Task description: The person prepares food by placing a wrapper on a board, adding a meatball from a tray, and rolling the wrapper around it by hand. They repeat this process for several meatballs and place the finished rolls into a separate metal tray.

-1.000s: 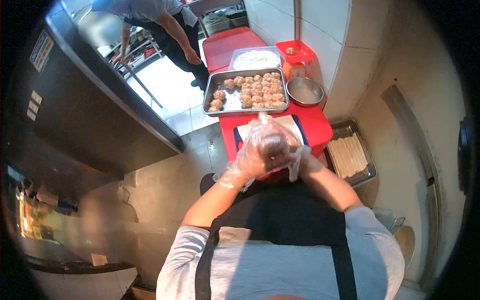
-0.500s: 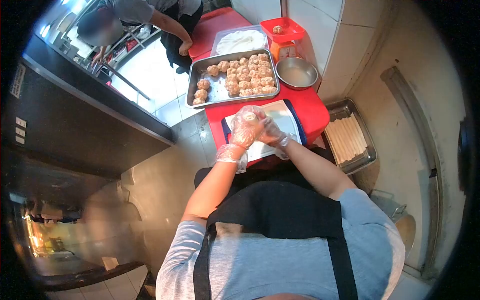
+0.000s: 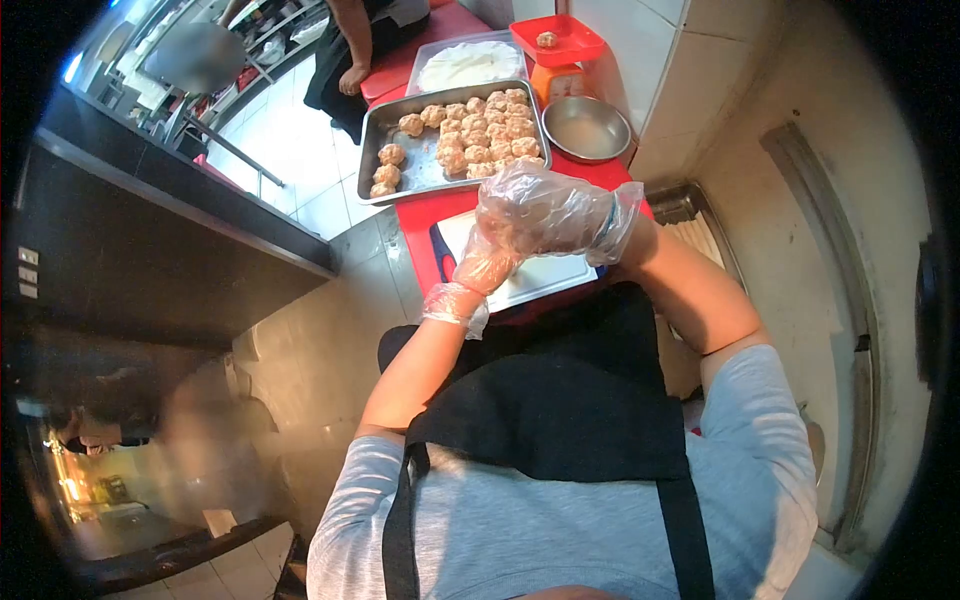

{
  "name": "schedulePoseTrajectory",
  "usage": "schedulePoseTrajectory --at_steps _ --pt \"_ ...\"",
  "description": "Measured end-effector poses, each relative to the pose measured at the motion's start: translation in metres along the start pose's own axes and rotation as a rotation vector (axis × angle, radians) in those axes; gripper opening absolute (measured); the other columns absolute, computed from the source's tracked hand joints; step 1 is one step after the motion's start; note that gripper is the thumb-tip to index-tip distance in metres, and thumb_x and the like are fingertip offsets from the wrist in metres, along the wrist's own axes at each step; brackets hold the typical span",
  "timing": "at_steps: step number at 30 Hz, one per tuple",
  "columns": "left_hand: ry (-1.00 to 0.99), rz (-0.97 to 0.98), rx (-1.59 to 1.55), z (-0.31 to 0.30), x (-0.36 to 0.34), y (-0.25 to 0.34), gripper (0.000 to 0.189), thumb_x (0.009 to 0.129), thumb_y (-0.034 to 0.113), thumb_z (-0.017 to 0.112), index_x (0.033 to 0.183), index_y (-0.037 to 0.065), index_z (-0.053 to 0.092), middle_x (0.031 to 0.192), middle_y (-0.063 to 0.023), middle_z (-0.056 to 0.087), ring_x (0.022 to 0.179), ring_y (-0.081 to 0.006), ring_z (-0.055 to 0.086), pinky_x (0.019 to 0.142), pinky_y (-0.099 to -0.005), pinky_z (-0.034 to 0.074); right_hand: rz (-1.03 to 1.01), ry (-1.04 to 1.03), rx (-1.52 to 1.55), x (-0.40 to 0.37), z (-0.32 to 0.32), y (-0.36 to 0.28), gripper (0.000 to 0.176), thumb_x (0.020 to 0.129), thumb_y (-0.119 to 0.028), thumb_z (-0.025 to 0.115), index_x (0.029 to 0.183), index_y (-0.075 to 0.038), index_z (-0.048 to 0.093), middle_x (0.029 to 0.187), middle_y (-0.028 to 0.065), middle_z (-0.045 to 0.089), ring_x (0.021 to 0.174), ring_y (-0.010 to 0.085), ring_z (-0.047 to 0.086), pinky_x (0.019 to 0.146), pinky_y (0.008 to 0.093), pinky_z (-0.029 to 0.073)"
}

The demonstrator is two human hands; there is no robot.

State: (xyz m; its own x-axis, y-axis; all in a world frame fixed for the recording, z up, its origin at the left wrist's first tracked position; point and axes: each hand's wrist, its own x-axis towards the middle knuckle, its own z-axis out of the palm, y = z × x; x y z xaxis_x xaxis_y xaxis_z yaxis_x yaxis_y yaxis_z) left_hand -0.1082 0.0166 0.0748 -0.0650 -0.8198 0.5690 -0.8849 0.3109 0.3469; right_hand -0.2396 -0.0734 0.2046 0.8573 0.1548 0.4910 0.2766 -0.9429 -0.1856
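Note:
Both my hands wear clear plastic gloves. My right hand (image 3: 548,208) is raised and cupped palm-down over the fingers of my left hand (image 3: 487,262), above a white cutting board (image 3: 548,276) on the red table (image 3: 418,218). The lump they press between them is hidden by the right glove. Just beyond lies a metal tray (image 3: 422,172) holding several breaded meat balls (image 3: 487,128).
A metal bowl (image 3: 587,128) and an orange scale (image 3: 557,45) with one ball on its red pan stand at the back right. A flat tray of white sheets (image 3: 470,65) lies behind. Another person (image 3: 350,40) stands at the table's far end. A dark counter (image 3: 150,230) runs along the left.
My right hand has risen and spread over the left hand, covering the pale lump seen in the left fingers. The view has tilted down towards the table.

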Motion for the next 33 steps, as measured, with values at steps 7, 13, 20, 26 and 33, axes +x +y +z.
schedulePoseTrajectory --at_steps 7,13,20,26,33 --pt "-0.025 -0.342 -0.537 -0.026 -0.002 0.016 0.037 0.08 0.022 0.074 0.112 0.007 0.064 0.104 -0.0138 0.069 0.098 -0.03 0.066 0.087 -0.0379 0.051 0.115 -0.198 0.108 0.018 -0.011 -0.016 0.013 0.064 -0.009 0.067 0.077 -0.006 0.068 0.078 0.0153 0.064 0.078 0.0325 0.064 0.071 0.0384 0.051" --pt "-0.228 -0.434 -0.448 -0.047 0.008 0.022 0.051 0.083 0.035 0.073 0.125 0.011 0.057 0.121 -0.016 0.062 0.114 -0.0329 0.057 0.098 -0.041 0.044 0.215 -0.219 0.211 0.015 0.002 -0.011 0.015 0.066 -0.006 0.07 0.078 -0.007 0.06 0.081 0.0119 0.059 0.078 0.0305 0.061 0.066 0.0389 0.049" --pt "-0.077 -0.347 -0.709 -0.028 -0.006 0.006 0.05 0.076 0.026 0.081 0.116 0.007 0.061 0.106 -0.0073 0.068 0.1 -0.019 0.063 0.09 -0.0345 0.05 0.175 -0.198 0.065 0.032 -0.008 -0.021 0.008 0.074 -0.011 0.065 0.076 -0.005 0.061 0.076 0.0171 0.06 0.078 0.0381 0.06 0.073 0.0472 0.046" --pt "0.231 -0.43 -1.289 0.007 -0.018 0.009 0.043 0.083 0.022 0.075 0.12 0.006 0.058 0.111 -0.0105 0.066 0.104 -0.0216 0.062 0.093 -0.0359 0.049 0.265 -0.266 0.073 0.033 -0.01 -0.023 0.011 0.074 -0.009 0.065 0.083 -0.004 0.062 0.082 0.0189 0.06 0.084 0.039 0.06 0.078 0.046 0.047" --pt "-0.07 -0.438 -0.912 -0.037 -0.012 0.021 0.046 0.079 0.02 0.08 0.118 0.006 0.058 0.113 -0.0097 0.064 0.106 -0.0216 0.06 0.094 -0.0347 0.047 0.21 -0.382 0.04 0.033 -0.016 -0.029 0.014 0.074 -0.005 0.063 0.087 -0.003 0.061 0.089 0.0189 0.059 0.09 0.039 0.058 0.082 0.0454 0.047"
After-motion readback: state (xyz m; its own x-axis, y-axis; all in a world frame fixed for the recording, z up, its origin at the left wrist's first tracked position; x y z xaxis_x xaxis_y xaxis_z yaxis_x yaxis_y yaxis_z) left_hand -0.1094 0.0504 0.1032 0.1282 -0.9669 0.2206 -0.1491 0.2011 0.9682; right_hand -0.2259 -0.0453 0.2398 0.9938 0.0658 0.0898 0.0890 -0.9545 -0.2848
